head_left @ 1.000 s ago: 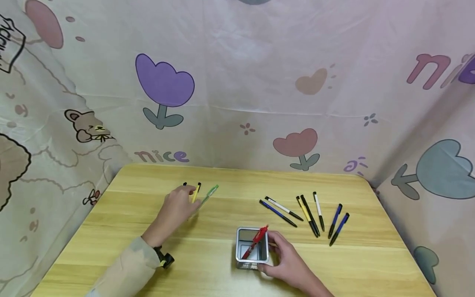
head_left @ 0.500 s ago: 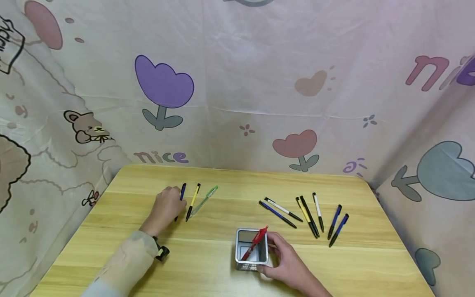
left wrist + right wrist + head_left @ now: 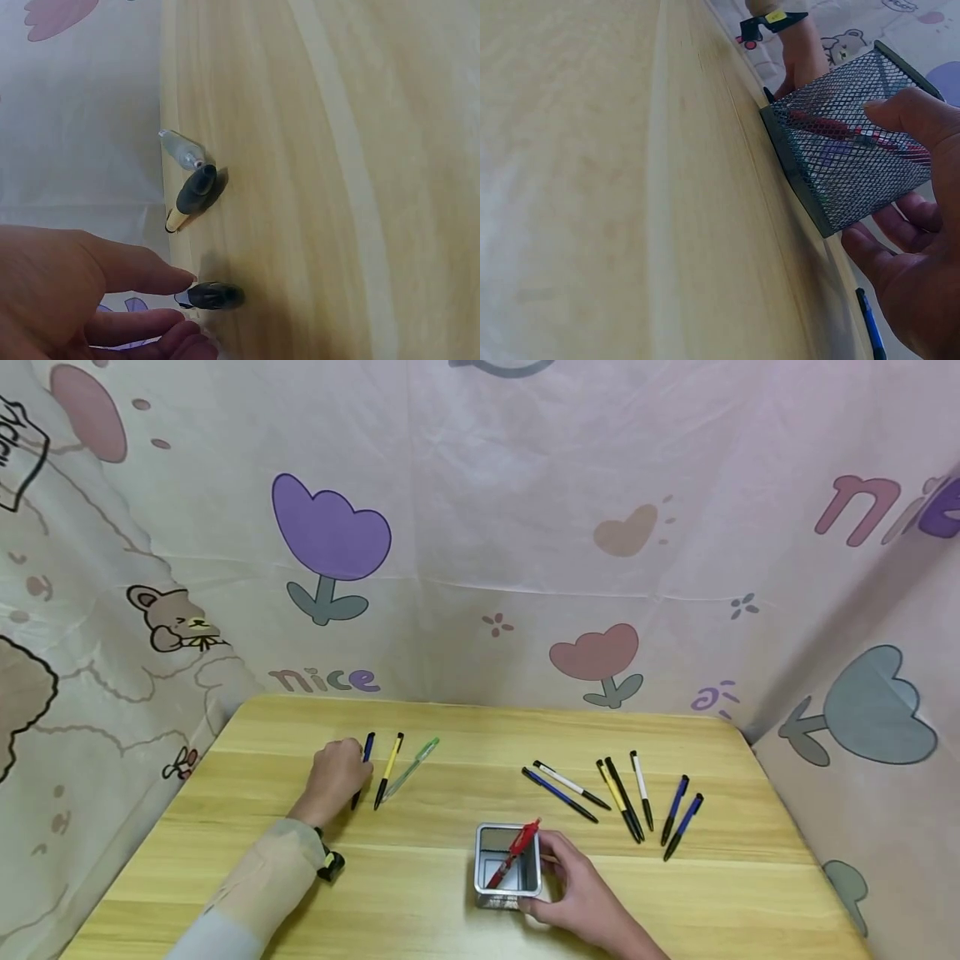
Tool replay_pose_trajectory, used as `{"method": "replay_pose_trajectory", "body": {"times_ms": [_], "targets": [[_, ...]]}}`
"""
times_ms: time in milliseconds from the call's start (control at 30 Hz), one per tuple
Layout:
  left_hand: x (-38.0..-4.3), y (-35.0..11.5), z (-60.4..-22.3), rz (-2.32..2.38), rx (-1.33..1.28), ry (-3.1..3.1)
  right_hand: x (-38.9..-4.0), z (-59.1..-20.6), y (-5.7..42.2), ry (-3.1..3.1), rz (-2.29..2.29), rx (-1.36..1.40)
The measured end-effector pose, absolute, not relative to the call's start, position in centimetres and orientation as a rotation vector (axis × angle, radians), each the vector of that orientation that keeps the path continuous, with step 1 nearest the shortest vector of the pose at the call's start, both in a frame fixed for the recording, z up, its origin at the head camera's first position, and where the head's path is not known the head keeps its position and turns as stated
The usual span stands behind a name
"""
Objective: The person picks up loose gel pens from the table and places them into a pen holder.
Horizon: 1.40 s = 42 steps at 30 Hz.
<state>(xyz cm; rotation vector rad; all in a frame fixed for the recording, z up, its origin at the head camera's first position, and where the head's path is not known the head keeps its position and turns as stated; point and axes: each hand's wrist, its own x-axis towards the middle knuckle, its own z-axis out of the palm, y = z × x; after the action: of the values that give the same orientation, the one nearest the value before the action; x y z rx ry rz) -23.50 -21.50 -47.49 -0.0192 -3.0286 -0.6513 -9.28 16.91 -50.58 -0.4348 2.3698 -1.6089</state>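
In the head view my left hand (image 3: 335, 778) is at a blue pen (image 3: 368, 748) with a black tip, lying on the left of the table. The left wrist view shows this pen's black end (image 3: 216, 295) between thumb and fingers, which pinch it. Beside it lie a yellow-and-black pen (image 3: 388, 770) and a clear green pen (image 3: 414, 767). My right hand (image 3: 581, 893) grips the right side of a silver mesh pen holder (image 3: 498, 900), thumb and fingers around it. A red pen (image 3: 524, 837) leans inside the holder, its top above the rim.
Right of the holder, several pens lie on the wooden table (image 3: 420, 860): a blue one (image 3: 559, 794), white ones (image 3: 572, 785), a yellow one (image 3: 617, 789), a black one (image 3: 624, 797) and more blue ones (image 3: 684, 827). A printed cloth (image 3: 465, 527) hangs behind the table.
My left hand has moved left from over the yellow and green pens to the blue pen, uncovering those two. The right hand and the pen holder have stayed in place.
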Motion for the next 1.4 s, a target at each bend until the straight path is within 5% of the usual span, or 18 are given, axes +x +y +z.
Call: {"method": "replay_pose_trajectory", "body": {"times_ms": [1400], "targets": [[-21.8,-19.8,-44.0,-0.854,-0.125,-2.863,-9.4,-50.7,16.9,2.373,-1.607,-0.431]]}}
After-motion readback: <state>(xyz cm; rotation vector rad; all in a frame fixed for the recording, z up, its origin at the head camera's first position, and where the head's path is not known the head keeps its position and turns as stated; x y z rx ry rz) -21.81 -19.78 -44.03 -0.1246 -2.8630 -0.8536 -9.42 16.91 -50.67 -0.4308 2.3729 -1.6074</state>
